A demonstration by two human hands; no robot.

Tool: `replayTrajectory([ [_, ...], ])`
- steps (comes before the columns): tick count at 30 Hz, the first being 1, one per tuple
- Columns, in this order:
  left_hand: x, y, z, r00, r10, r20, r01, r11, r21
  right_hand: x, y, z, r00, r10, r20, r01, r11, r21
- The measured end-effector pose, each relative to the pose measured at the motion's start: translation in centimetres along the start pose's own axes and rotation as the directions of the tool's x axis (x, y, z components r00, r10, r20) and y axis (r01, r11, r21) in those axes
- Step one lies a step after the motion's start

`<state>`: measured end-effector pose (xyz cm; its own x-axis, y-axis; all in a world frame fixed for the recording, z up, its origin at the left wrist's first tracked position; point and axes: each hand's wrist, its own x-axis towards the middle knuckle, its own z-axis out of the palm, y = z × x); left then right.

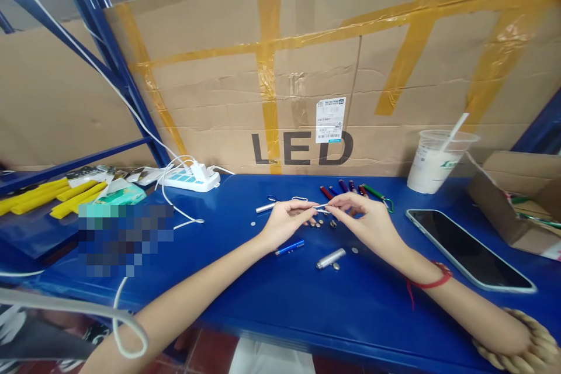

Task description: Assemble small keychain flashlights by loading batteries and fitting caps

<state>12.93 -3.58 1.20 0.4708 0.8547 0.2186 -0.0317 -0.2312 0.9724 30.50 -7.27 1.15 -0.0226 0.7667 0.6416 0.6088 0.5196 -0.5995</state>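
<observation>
Over the middle of the blue table, my left hand [284, 225] and my right hand [366, 223] meet, fingertips pinched on a thin pale strip [321, 206] that spans between them. Its exact kind is too small to make out. Just beneath the fingers lie several small round metal pieces [319, 224], like button cells. Closer to me rest a blue metal tube [290, 247], like a pen torch, and a short silver tube [331, 258] with a small round metal piece [335, 266] beside it. Another slim silver tube [265, 208] is partly behind my left hand.
Several coloured tubes [343, 186] and a green carabiner [390, 204] lie behind my right hand. To the right are a phone [468, 248], a drink cup [436, 163] and an open cardboard box [517, 198]. A power strip [186, 179] with white cables stands left.
</observation>
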Motion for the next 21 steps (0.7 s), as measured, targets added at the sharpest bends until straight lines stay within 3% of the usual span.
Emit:
replayTrajectory([
  [3,0.0,-0.2,-0.1,0.998,0.041,0.04,-0.043,0.998,0.055,-0.1,0.1,0.1,0.999,0.051,0.0,-0.051,0.998,0.023],
  [6,0.0,-0.6,-0.1,0.996,0.066,0.065,-0.072,0.994,0.084,-0.2,0.0,0.0,0.998,0.016,0.057,-0.016,1.0,-0.001],
  [12,-0.1,-0.7,-0.3,0.991,0.134,0.007,-0.134,0.987,0.089,-0.3,0.0,0.3,0.997,0.021,0.078,-0.016,0.998,-0.058],
  [21,-0.3,-0.7,0.2,0.992,0.119,-0.031,-0.117,0.992,0.05,-0.5,-0.8,1.1,0.997,0.011,0.07,-0.008,0.999,-0.053],
])
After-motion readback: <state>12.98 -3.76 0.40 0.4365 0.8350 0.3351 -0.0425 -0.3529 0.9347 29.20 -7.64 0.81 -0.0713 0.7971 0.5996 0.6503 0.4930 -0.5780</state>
